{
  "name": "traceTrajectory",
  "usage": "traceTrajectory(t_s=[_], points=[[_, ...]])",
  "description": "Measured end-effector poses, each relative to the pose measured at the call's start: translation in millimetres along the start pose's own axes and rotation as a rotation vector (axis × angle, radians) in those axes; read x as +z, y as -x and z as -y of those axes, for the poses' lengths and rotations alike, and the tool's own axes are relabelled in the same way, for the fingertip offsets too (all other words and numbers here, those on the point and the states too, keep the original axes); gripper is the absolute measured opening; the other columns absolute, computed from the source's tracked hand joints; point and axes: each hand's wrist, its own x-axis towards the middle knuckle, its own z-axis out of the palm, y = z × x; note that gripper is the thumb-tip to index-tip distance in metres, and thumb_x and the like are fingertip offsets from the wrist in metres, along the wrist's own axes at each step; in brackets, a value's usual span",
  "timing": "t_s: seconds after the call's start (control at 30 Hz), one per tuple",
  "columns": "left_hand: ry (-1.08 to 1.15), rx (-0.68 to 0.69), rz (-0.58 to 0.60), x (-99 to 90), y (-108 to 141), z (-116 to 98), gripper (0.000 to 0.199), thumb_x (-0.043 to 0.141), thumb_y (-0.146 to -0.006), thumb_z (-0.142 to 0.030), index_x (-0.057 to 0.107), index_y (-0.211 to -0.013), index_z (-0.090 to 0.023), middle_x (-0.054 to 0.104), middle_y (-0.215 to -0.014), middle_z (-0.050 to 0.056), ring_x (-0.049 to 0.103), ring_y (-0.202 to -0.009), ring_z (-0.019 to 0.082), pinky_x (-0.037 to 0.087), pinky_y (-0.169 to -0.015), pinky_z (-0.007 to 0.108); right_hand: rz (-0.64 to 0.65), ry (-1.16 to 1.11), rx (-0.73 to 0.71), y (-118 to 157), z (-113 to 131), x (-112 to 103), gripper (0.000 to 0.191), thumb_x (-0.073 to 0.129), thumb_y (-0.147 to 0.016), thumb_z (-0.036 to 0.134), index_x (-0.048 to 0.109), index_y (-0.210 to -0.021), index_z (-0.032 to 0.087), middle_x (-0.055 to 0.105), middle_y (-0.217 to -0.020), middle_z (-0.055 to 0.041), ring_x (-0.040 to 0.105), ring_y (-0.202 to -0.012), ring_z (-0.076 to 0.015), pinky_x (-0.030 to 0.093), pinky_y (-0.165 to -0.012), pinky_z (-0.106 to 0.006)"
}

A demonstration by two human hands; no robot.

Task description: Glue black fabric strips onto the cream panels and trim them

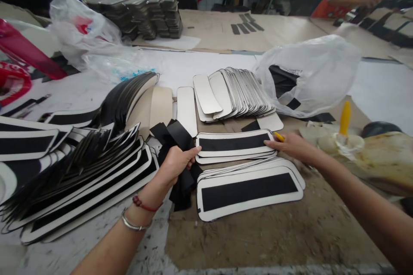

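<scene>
A white panel with rounded corners [232,154] lies on a small stack in front of me, with a black strip [235,142] along its middle. My left hand [177,164] is closed at the strip's left end, thumb and forefinger pinched there. At the other end, the fingertips of my right hand [292,147] touch the strip. That hand is also closed around a slim yellow tool [278,137], whose working end is hidden. Nearer to me lies a fanned stack of panels [250,210] with black strips on them. Loose black strips [180,135] are heaped beside my left hand.
Plain white panels [238,94] stand fanned behind. Many strip-covered panels [97,193] are piled at left. A plastic bag [325,73] holds black pieces at right, near an upright yellow handle [345,118] in a stained container. Two other people work across the table.
</scene>
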Motion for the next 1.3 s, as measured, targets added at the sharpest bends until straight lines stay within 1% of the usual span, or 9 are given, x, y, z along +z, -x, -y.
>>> traceTrajectory(t_s=[0.17, 0.3, 0.53, 0.67, 0.83, 0.97, 1.1, 1.2, 1.3], points=[[0.0, 0.001, -0.047, -10.2, 26.4, 0.5, 0.043, 0.069, -0.066, -0.048, 0.051, -0.047, -0.015, 0.044, -0.044, -0.002, 0.037, -0.041, 0.008, 0.028, -0.041, 0.02, -0.032, 0.083, 0.028, 10.7, -12.5, -2.4, 0.048, 0.041, -0.081, 0.059, 0.046, -0.053, 0.021, 0.05, -0.048, 0.0001, 0.048, -0.049, -0.0162, 0.032, -0.051, -0.027], [-0.064, 0.01, -0.042, -16.0, 65.5, 11.6, 0.034, 0.071, -0.066, -0.048, 0.056, -0.063, -0.018, 0.049, -0.052, -0.002, 0.042, -0.048, 0.012, 0.035, -0.045, 0.021, -0.167, 0.259, 0.051, 54.7, -27.5, -2.7, 0.049, 0.038, -0.08, 0.067, 0.05, -0.065, 0.022, 0.055, -0.054, -0.0023, 0.051, -0.051, -0.0197, 0.031, -0.051, -0.029], [-0.056, -0.116, -0.064, 5.3, 100.2, 22.8, 0.036, 0.076, -0.059, -0.046, 0.069, -0.082, -0.019, 0.069, -0.083, 0.004, 0.061, -0.087, 0.028, 0.049, -0.077, 0.03, -0.277, 0.277, 0.085, 122.0, -11.5, 30.7, 0.048, 0.039, -0.078, 0.071, 0.046, -0.073, 0.024, 0.055, -0.055, -0.001, 0.052, -0.048, -0.0193, 0.033, -0.05, -0.029], [-0.049, -0.122, -0.118, 10.0, 106.2, 17.5, 0.034, 0.08, -0.052, -0.045, 0.068, -0.071, -0.02, 0.067, -0.065, 0.003, 0.062, -0.081, 0.03, 0.052, -0.069, 0.031, -0.367, 0.253, 0.085, 127.9, -5.2, 41.6, 0.042, 0.036, -0.084, 0.063, 0.048, -0.077, 0.024, 0.059, -0.064, -0.0032, 0.055, -0.055, -0.0211, 0.035, -0.055, -0.031], [-0.049, -0.129, -0.158, -1.6, 119.9, 20.6, 0.034, 0.079, -0.054, -0.047, 0.059, -0.058, -0.02, 0.052, -0.044, -0.001, 0.056, -0.053, 0.022, 0.046, -0.046, 0.026, -0.409, 0.102, 0.088, 139.7, -2.8, 40.3, 0.042, 0.038, -0.084, 0.061, 0.051, -0.074, 0.023, 0.059, -0.062, -0.0024, 0.056, -0.055, -0.0196, 0.038, -0.056, -0.03], [0.068, -0.118, -0.171, -16.4, 117.5, 14.7, 0.04, 0.082, -0.049, -0.047, 0.057, -0.066, -0.02, 0.055, -0.048, -0.002, 0.05, -0.041, 0.016, 0.042, -0.038, 0.025, -0.447, 0.022, 0.109, 148.0, -0.5, 33.1, 0.039, 0.04, -0.084, 0.057, 0.052, -0.069, 0.023, 0.055, -0.058, 0.0006, 0.052, -0.052, -0.016, 0.037, -0.056, -0.027], [0.184, 0.059, -0.186, -20.1, 92.0, -10.9, 0.04, 0.084, -0.048, -0.038, 0.056, -0.069, -0.02, 0.054, -0.052, -0.006, 0.046, -0.04, 0.012, 0.04, -0.038, 0.022, -0.469, 0.026, 0.133, 152.2, 0.1, 25.6, 0.04, 0.038, -0.085, 0.057, 0.052, -0.068, 0.023, 0.052, -0.055, 0.0015, 0.05, -0.052, -0.0162, 0.035, -0.056, -0.028], [0.058, 0.094, -0.144, -18.7, 70.3, -20.5, 0.037, 0.079, -0.056, -0.047, 0.057, -0.057, -0.017, 0.053, -0.048, -0.001, 0.047, -0.044, 0.012, 0.038, -0.042, 0.021, -0.502, -0.094, 0.186, 156.9, -3.1, 12.0, 0.042, 0.036, -0.086, 0.058, 0.054, -0.071, 0.023, 0.056, -0.059, 0.0, 0.051, -0.054, -0.0169, 0.037, -0.057, -0.029], [-0.136, 0.151, -0.142, -17.1, 62.9, -9.3, 0.043, 0.071, -0.064, -0.052, 0.056, -0.048, -0.016, 0.054, -0.048, 0.001, 0.047, -0.048, 0.012, 0.038, -0.047, 0.021, -0.638, -0.286, 0.188, 161.3, -11.6, -16.0, 0.048, 0.033, -0.088, 0.06, 0.059, -0.081, 0.021, 0.062, -0.073, -0.0046, 0.057, -0.067, -0.019, 0.042, -0.063, -0.03]])
